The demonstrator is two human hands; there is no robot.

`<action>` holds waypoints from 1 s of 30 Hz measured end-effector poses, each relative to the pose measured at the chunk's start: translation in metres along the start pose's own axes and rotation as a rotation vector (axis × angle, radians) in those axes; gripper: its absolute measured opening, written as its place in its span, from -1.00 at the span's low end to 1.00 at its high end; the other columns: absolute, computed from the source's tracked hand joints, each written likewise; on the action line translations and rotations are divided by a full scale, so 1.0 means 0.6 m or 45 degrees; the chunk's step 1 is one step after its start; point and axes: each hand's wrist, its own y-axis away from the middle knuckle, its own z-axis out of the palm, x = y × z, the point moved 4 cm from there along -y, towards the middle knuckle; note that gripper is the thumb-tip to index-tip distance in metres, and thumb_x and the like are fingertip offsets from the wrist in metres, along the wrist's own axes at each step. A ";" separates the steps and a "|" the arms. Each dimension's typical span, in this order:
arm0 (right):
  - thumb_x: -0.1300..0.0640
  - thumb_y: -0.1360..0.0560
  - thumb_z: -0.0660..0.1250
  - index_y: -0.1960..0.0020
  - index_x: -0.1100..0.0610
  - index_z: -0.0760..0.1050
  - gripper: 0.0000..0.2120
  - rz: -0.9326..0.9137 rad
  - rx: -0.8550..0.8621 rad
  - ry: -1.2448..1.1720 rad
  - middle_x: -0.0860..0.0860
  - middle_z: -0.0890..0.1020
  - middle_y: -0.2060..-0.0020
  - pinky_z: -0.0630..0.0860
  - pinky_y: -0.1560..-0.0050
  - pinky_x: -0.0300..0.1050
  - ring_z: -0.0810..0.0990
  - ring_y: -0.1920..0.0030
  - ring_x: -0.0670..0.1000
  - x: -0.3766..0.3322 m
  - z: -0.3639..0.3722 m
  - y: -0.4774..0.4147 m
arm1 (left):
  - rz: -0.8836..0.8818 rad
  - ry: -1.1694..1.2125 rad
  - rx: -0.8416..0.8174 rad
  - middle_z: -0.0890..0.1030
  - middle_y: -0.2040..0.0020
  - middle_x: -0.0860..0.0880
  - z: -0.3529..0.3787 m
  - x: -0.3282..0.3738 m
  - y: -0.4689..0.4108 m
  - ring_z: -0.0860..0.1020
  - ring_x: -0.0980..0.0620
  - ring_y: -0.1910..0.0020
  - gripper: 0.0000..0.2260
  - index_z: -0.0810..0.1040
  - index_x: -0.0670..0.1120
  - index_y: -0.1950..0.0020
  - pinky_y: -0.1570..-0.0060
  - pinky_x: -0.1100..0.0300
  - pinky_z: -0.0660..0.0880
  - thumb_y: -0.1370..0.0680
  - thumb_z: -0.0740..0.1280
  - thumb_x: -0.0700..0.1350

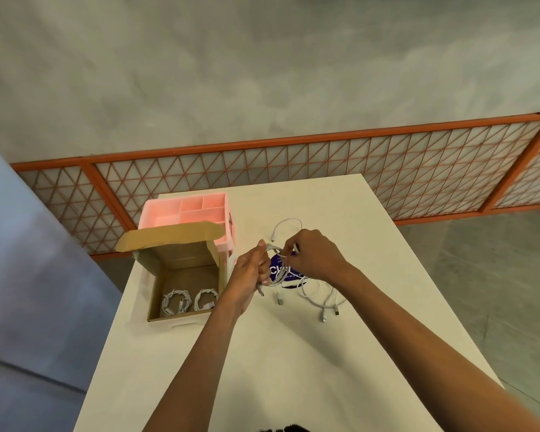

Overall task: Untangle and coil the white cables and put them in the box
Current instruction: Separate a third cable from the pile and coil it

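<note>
White bench (293, 353) on grey floor; left hand (248, 269) and right hand (314, 255) both pinch a white cable (278, 277) above mid-bench.

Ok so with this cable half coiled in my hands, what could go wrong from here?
1. The coil in your hands, left and right, may spring open if you loosen your grip.
2. Its hanging end could snag the loose cables below.
3. The box already holds two coils; dropping this one in could disturb them.
</note>
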 end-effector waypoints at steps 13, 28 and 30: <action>0.09 -0.47 0.42 0.09 0.09 0.68 -0.90 -0.133 -0.165 -0.574 0.08 0.68 0.17 0.51 0.01 0.02 0.61 0.09 0.10 0.027 -0.032 -0.005 | -0.001 0.014 -0.076 0.16 0.47 0.09 0.001 -0.008 0.003 0.10 0.14 0.50 -0.64 0.20 -0.04 0.32 0.49 0.33 0.19 -0.65 0.12 0.02; 0.21 -0.56 0.27 0.12 0.18 0.59 -0.85 0.052 -0.501 -1.192 -0.15 0.51 0.52 0.10 0.43 -0.30 0.24 0.46 -0.14 0.052 -0.017 0.001 | -0.236 0.517 -0.394 0.07 0.48 0.06 0.026 0.005 0.020 0.04 0.16 0.55 -0.63 0.33 -0.05 0.41 0.49 0.33 0.20 -0.58 0.13 0.03; 0.23 -0.56 0.25 0.14 0.20 0.56 -0.85 0.092 -0.523 -1.266 -0.14 0.51 0.55 0.10 0.48 -0.34 0.24 0.52 -0.17 0.054 -0.014 0.001 | -0.166 0.381 -0.307 0.11 0.49 0.08 0.029 0.009 0.021 0.06 0.16 0.54 -0.67 0.30 -0.05 0.36 0.52 0.33 0.15 -0.57 0.17 0.05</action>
